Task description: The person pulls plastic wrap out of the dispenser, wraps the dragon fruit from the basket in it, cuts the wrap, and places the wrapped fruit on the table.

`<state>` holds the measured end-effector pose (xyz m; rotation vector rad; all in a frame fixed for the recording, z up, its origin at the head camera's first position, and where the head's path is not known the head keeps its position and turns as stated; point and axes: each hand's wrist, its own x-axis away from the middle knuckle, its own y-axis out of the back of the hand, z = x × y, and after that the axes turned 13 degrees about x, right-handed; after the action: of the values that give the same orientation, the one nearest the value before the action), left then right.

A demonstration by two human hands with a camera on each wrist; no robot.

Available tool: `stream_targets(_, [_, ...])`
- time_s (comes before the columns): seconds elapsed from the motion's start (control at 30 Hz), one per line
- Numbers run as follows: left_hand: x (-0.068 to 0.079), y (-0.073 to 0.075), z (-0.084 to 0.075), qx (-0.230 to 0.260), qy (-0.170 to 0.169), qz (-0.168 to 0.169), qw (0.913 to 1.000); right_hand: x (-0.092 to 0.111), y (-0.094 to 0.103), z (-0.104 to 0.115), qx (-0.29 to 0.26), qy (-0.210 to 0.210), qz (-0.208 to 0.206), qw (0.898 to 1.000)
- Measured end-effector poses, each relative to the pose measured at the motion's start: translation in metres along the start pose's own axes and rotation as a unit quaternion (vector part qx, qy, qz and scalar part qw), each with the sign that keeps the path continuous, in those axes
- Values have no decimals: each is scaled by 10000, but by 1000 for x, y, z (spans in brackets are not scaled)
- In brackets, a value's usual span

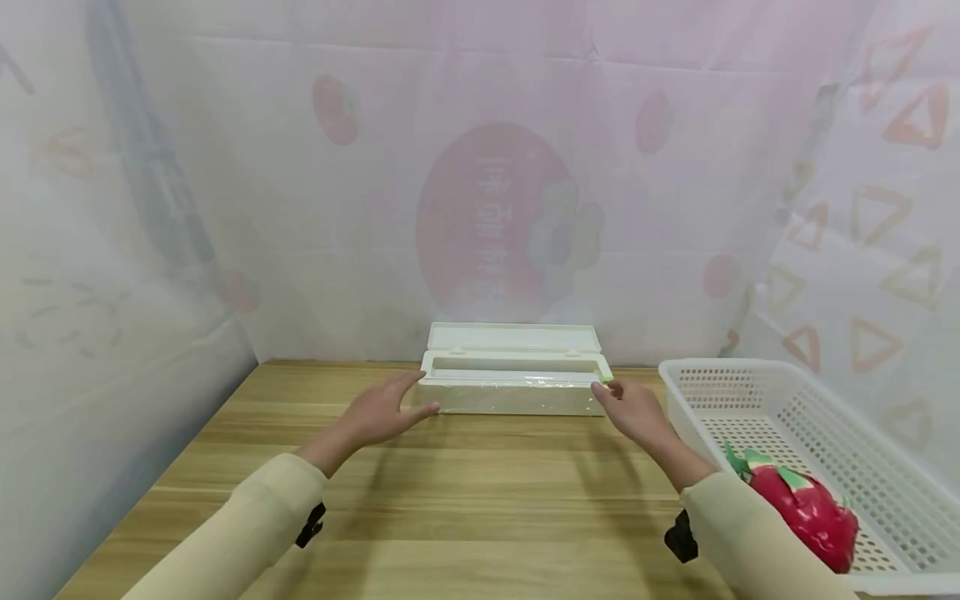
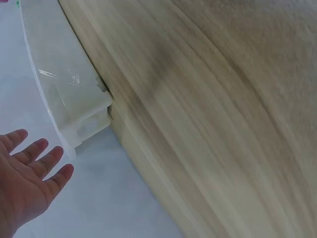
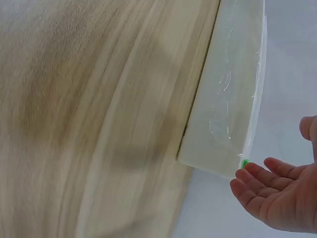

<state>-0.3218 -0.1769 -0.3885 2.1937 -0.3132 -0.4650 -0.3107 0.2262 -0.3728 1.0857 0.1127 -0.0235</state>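
A long white box (image 1: 510, 400) sits at the back of the wood table (image 1: 480, 508), w/ its lid (image 1: 513, 337) up behind it. The L hand (image 1: 378, 410) is by the box's left end, fingers straight & spread, thumb apart, nothing in it. The R hand (image 1: 636, 410) is at the box's right end, fingers loose & nearly straight, thumb away, tips by a small green bit (image 3: 244, 163); can't tell if they touch it. The box front has shiny streaks, hard to say from what. Its inside is pale & hard to make out. Right of the box is a white basket (image 1: 911, 585), cut off at the pic edge, w/ a red thing (image 1: 813, 517) w/ green leaves, part hid by the R sleeve (image 1: 750, 533). Pics on the cloth (image 1: 375, 250) behind the box look faint.
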Motion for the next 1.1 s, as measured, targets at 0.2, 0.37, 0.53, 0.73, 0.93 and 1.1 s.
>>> stream_targets(0.2, [-2, -6, 2, 923, 368, -212, 9948, -3, -5, -10, -391, -512, 138, 9978])
stream_targets(0.37, [-5, -14, 7, 1528, 656, -361, 9854, -7, -11, -17, -686, -683, 226, 9950])
stream_targets(0.53, [-8, -20, 12, 1839, 924, -483, 9774, -8, -17, -18, -943, -853, 313, 9914])
stream_targets(0.73, [-12, -30, 17, 2308, 1435, -545, 9608, -10, -24, -22, -1301, -927, 318, 9866])
stream_targets(0.93, [-14, -41, 22, 2539, 1740, -633, 9493, -11, -30, -28, -1803, -1025, 431, 9773])
stream_targets(1.1, [-17, -46, 18, 2721, 1869, -791, 9406, -14, -34, -31, -2178, -1036, 519, 9691])
